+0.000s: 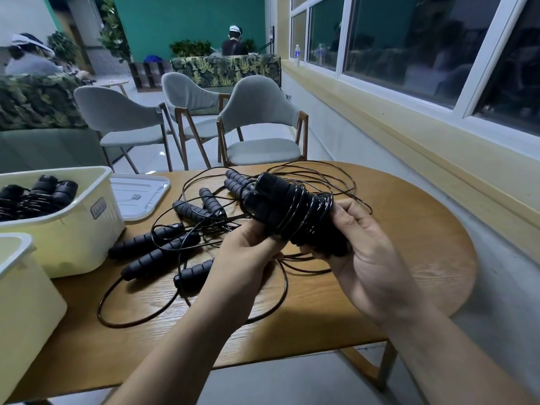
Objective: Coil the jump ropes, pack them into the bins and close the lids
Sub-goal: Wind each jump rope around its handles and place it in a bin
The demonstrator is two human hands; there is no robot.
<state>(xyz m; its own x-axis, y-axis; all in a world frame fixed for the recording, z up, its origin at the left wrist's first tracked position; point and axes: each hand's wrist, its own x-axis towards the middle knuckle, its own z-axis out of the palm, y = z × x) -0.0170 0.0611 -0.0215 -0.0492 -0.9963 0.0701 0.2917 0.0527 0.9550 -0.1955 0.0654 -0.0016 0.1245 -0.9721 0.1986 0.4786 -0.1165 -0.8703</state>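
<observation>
Both hands are up over the counter (409, 244), centre-right, holding one coiled rope (286, 209): two black foam handles side by side with thin black cable wound round them. Left hand (248, 244) grips the near-left end, fingers curled on the handles. Right hand (362, 252) cups the near-right end from below, fingers wrapped under, thumb on the cable wraps. Slack cable from the bundle trails down to the counter.

Loose ropes (157, 257) lie tangled left of centre, handles scattered and cable looping toward the near and far edges.

Far bin (67, 238), cream, at the left edge, is open, with packed ropes (43, 191) inside. Its lid (143, 194) lies flat just to the right of it. Near bin (26, 311) is at the near-left corner, open, contents not visible.
</observation>
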